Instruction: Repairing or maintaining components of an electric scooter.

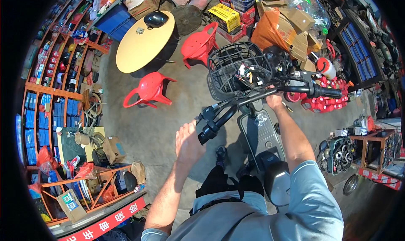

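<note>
An electric scooter with black handlebars (257,96) stands in front of me, turned a little to the right. My left hand (188,140) is beside the left end of the bar, its fingers extended and seemingly holding nothing. Under the bar, near the steering column, my right hand (274,98) reaches in; the bar hides most of its fingers. A bundle of loose wires with white connectors (249,74) spills out by the black front basket (230,57). Below is the grey footboard (260,131), with the dark seat (277,184) close to my right side.
Two red plastic stools (151,90) and a yellow oval table (141,45) stand ahead on the left. Orange shelves (52,91) with boxed parts line the left side. Cardboard boxes (301,19) and red bottles (327,102) crowd the right, near a wooden stand (373,146).
</note>
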`<state>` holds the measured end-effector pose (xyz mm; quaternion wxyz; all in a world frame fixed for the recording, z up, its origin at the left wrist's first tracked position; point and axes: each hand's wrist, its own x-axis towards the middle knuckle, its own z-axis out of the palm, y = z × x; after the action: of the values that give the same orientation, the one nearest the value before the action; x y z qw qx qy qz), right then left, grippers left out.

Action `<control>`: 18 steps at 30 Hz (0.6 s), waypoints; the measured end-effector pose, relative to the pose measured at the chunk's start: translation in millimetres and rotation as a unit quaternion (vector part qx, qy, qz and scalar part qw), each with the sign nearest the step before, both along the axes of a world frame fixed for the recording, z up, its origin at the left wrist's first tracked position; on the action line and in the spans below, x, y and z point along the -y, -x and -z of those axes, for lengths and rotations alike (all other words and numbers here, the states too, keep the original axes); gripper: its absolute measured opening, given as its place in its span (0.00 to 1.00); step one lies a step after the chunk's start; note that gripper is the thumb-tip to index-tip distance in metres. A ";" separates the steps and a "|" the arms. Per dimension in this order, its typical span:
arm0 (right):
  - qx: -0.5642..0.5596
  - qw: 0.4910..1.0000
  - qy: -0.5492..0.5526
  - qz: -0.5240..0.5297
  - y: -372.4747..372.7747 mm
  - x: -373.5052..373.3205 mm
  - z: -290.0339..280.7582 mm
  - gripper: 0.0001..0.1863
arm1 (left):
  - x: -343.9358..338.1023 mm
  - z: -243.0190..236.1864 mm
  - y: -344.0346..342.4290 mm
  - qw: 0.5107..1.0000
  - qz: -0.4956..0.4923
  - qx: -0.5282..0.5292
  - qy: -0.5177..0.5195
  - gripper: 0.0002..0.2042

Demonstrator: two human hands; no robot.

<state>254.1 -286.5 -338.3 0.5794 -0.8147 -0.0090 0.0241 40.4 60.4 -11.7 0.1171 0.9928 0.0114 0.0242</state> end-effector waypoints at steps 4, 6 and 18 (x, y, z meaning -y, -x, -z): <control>0.085 0.956 0.280 -0.003 22.7 -41.8 -69.6 0.11 | -4.6 -4.1 5.7 1.000 -0.007 0.008 0.000 0.28; 0.069 0.954 0.290 -0.008 22.5 -25.8 -74.3 0.13 | -0.4 1.5 0.8 1.000 0.003 0.013 0.008 0.28; 0.088 0.953 0.291 0.023 23.4 -40.2 -61.1 0.17 | -6.0 1.6 3.4 1.000 -0.011 -0.015 -0.005 0.29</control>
<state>230.7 -246.3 -277.1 0.3149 -0.9467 -0.0339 -0.0588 37.1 66.5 -13.3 0.1113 0.9934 0.0243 0.0110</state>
